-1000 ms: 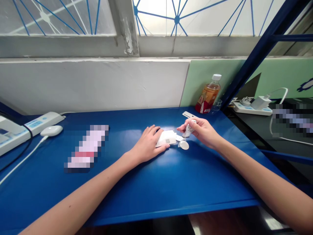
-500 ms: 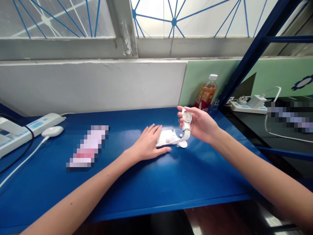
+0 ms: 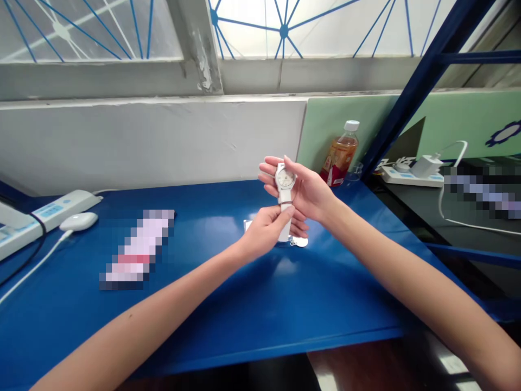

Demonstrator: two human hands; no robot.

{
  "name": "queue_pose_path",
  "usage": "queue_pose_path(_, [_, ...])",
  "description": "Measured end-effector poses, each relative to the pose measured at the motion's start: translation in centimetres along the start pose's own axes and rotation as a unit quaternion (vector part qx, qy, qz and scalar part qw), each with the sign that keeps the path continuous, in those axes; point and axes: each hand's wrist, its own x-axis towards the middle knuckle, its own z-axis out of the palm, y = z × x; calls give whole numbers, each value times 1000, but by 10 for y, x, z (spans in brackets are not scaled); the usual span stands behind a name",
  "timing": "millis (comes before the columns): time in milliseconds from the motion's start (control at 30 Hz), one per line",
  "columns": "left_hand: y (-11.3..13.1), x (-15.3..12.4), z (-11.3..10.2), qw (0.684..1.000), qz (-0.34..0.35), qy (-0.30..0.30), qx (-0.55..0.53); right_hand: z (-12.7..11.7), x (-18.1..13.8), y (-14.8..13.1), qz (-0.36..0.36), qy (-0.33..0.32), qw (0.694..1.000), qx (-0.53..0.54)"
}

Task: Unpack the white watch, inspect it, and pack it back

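Observation:
A white wristwatch [image 3: 285, 178] with a pale round dial is held above the blue table [image 3: 228, 309], its strap hanging toward me. Palm up, my right hand [image 3: 311, 193] supports it from behind, with the thumb at the side of the dial and the other fingers behind the watch. My left hand [image 3: 262, 233] pinches the lower strap between thumb and fingers. Under the hands lies a flat whitish item, mostly hidden, with only its left corner [image 3: 247, 224] showing. A small white round charm [image 3: 300, 242] on a chain rests beside it.
A pixelated phone-like slab [image 3: 140, 247] lies left. Farther left are a white rounded device [image 3: 78, 221] with a cable and a power strip [image 3: 67, 203]. A drink bottle [image 3: 341, 155] stands at the back right, near a dark blue post [image 3: 407, 108].
My right hand has brought the watch left and slightly up, its fingers now more stretched. My left hand has risen from the flat item and taken hold of the strap.

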Motion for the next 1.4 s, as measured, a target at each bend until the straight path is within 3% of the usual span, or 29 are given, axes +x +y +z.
queue_pose_path(267, [-11, -10, -4, 995, -36, -6, -91, -24, 3, 22, 155, -98, 983, 28])
queue_pose_path(500, [-14, -12, -3, 959, -141, -5, -247, -23, 1, 21, 113, -56, 992, 14])
queue_pose_path(900, [-14, -10, -1, 967, -165, 47, -188, -28, 3, 23, 158, -68, 985, 26])
queue_pose_path(1233, [-11, -11, -3, 959, -173, -5, -227, -20, 1, 15, 156, -21, 988, 3])
queue_pose_path(1400, [-9, -10, -5, 957, -179, -4, -226, -21, 1, 15, 151, -43, 987, 29])
